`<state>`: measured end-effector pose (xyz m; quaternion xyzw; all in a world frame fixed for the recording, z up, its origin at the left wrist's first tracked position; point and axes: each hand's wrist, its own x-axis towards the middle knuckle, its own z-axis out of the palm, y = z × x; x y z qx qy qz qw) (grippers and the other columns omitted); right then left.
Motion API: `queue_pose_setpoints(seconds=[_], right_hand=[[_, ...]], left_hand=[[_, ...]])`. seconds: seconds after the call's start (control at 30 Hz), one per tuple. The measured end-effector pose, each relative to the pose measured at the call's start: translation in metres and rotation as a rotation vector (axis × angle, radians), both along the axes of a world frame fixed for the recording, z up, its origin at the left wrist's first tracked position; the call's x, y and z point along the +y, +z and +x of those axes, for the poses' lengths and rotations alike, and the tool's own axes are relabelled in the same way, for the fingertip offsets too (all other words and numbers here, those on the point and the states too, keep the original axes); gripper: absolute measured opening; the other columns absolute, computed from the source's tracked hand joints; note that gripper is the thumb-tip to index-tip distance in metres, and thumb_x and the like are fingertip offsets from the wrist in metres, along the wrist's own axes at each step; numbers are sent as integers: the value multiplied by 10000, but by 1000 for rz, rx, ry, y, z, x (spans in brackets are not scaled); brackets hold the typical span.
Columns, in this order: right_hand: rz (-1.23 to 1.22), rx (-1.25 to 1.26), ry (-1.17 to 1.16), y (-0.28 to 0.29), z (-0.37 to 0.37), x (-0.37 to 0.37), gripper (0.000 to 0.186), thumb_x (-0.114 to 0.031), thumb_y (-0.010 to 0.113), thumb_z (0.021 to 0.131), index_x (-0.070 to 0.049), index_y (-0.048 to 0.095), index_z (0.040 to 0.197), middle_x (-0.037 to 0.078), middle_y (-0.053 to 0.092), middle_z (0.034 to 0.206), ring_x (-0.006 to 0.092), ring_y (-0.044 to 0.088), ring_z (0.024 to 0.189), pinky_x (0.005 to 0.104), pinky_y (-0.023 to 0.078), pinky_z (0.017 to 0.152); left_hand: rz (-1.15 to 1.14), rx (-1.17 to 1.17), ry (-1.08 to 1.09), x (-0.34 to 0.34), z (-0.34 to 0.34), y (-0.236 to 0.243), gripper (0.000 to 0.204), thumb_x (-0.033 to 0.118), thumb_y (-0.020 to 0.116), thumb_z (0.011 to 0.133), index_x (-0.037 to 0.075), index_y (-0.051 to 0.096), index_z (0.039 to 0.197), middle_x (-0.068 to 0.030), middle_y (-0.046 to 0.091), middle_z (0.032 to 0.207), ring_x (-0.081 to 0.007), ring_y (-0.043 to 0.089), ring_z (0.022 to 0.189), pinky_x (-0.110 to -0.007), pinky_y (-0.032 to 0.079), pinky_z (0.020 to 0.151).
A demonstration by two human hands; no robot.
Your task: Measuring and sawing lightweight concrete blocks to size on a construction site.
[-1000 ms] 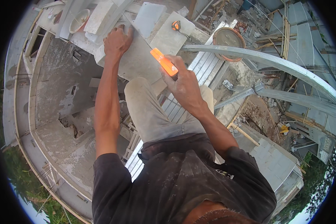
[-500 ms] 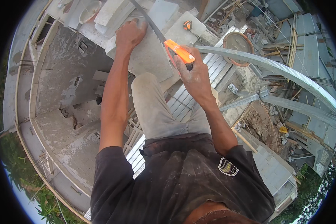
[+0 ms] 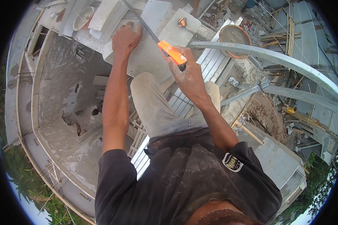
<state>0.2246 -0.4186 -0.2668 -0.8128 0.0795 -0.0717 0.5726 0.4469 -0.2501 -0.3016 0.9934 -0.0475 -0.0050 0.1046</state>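
A handsaw with an orange handle (image 3: 172, 52) is gripped in my right hand (image 3: 189, 73), its fingers wrapped round the handle. The saw's long dark blade (image 3: 142, 21) points away from me and to the left, over a pale grey block (image 3: 148, 56). Whether its teeth touch the block, I cannot tell. My left hand (image 3: 127, 37) presses down on the block to the left of the blade, fingers spread forward and holding nothing. My knee, in dusty grey trousers (image 3: 148, 97), is up against the near side of the block.
An orange-and-black tape measure (image 3: 182, 22) lies on a light slab (image 3: 180, 33) beyond the saw. Pale blocks (image 3: 109, 15) and a bowl (image 3: 83, 18) stand at the far left. To the right are a round mortar pan (image 3: 234, 35) and a curved metal channel (image 3: 274, 54).
The saw and my right hand have come slightly back toward me. My left hand stays on the block. The whole view has shifted a little.
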Motion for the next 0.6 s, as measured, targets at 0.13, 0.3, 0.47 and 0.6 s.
queue_pose_setpoints(seconds=[0.13,0.3,0.47,0.6], right_hand=[[-112,-134,-77,34,-84,-14,382,-122,688,949,-61,530,1291,200,680,1207,236,735,861,369,559,727],[-4,105,-76,49,-50,-23,356,-155,683,959,-49,542,1269,209,684,1176,214,718,870,347,556,761],[85,30,-11,-2,-2,-3,358,-212,660,977,-41,536,1266,218,708,1054,293,717,800,357,549,733],[-122,-221,12,-33,-23,14,492,-234,680,964,-59,478,1376,222,703,1064,402,697,832,436,546,750]], left_hand=[[-28,-42,-94,-10,11,-7,662,559,431,932,74,623,1339,-201,643,1297,-389,604,1207,-521,416,1052],[5,-28,-178,-17,5,-17,665,566,413,942,81,610,1352,-190,624,1335,-383,595,1222,-523,406,1061],[37,-25,-46,-1,-7,-6,637,562,417,971,88,603,1355,-210,641,1298,-416,610,1190,-505,463,1013],[13,-49,-133,-10,7,-14,622,542,384,988,86,603,1350,-224,633,1304,-424,603,1195,-508,464,1013]])
